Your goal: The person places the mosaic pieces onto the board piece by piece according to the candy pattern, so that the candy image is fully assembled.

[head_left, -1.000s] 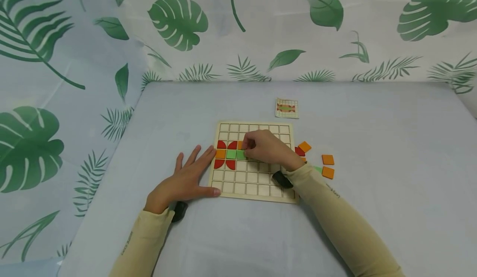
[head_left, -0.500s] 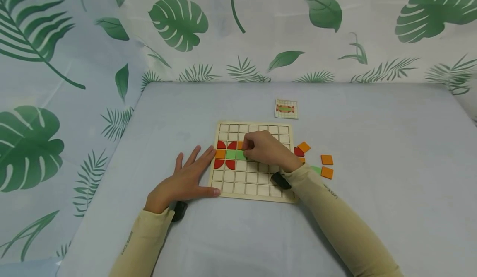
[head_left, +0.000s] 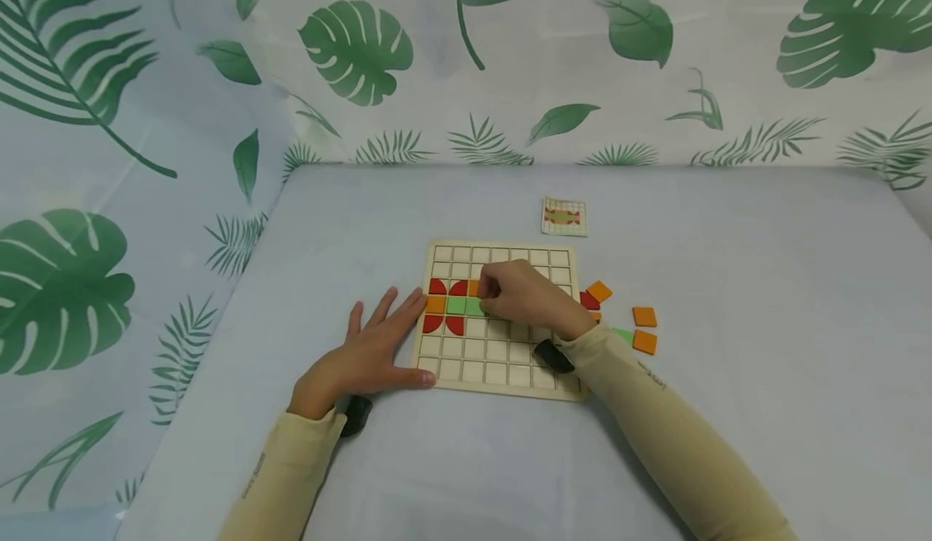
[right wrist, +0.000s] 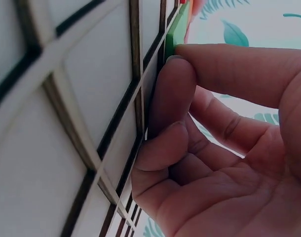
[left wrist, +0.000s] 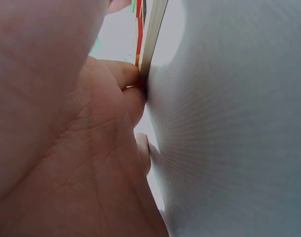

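One pale square board (head_left: 496, 371) lies at the centre of the frame on the surface (head_left: 764, 282), its top row showing seven cells. Eight tiles can be counted on its left part: four red tiles (head_left: 455, 326), two orange squares (head_left: 435, 305) and two green squares (head_left: 455, 306), the green pair side by side in one row. Two hands are at the board, well apart from each other. The left hand (head_left: 364, 355), left of centre, is spread, its fingertips at the board's left edge and its thumb at the lower left corner. The right hand (head_left: 527, 294), over the middle, has curled fingers, with thumb and fingertip drawn together against the edge of the right-hand green square; whether they pinch it I cannot tell. Right of the board six loose tiles show: four orange tiles (head_left: 644, 316), one red piece (head_left: 590, 301) and one green piece (head_left: 622, 336), some partly covered. One small card (head_left: 564, 216) printed in red, orange and green lies above the board. Two tan sleeves (head_left: 280, 476) reach in from the bottom, with one black device (head_left: 356, 417) at each wrist.
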A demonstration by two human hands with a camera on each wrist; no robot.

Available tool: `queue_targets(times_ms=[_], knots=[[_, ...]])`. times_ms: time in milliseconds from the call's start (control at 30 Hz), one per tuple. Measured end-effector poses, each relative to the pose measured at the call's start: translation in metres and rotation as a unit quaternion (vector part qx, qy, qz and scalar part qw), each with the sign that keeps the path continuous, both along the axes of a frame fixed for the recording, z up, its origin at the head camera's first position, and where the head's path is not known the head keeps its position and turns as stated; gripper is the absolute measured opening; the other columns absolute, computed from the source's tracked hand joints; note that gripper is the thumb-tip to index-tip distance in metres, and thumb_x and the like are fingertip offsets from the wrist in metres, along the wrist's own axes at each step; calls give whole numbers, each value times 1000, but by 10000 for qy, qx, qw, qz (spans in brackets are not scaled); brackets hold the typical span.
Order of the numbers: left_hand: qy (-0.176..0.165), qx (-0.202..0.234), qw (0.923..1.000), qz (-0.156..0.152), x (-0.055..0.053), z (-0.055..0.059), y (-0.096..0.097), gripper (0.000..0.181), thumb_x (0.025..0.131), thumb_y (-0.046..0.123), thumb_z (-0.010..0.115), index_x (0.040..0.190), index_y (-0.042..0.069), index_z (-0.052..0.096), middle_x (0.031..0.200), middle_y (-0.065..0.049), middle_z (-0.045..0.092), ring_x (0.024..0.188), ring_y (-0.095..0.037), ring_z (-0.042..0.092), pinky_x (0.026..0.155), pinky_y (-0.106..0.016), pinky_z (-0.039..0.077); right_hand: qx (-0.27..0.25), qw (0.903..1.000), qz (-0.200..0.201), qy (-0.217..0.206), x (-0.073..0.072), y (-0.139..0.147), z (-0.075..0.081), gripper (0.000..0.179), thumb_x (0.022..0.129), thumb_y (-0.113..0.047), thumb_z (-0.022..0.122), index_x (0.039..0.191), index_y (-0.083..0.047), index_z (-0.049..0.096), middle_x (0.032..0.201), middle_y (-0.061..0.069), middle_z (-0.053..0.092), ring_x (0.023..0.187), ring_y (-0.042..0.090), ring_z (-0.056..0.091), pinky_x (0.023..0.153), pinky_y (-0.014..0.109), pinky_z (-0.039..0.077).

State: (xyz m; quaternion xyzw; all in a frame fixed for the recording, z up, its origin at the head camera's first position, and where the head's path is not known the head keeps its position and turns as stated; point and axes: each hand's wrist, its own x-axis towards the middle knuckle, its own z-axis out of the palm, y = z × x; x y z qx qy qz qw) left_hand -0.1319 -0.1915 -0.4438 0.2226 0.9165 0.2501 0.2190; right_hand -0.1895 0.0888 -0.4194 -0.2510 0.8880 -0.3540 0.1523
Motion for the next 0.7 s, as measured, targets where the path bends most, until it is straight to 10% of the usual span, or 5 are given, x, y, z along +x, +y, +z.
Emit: queue_targets(times_ms=[700], knots=[[-11,-18,10000,27,1,1,5,115,90,54,84,173,12,17,180,-4,11,164,-35,-7,121,-69,-13,-248,9987,1,-443,-1,63,28,18,104,-16,71,118,-4,73,107,2,74,99,22,67,91,44,54]])
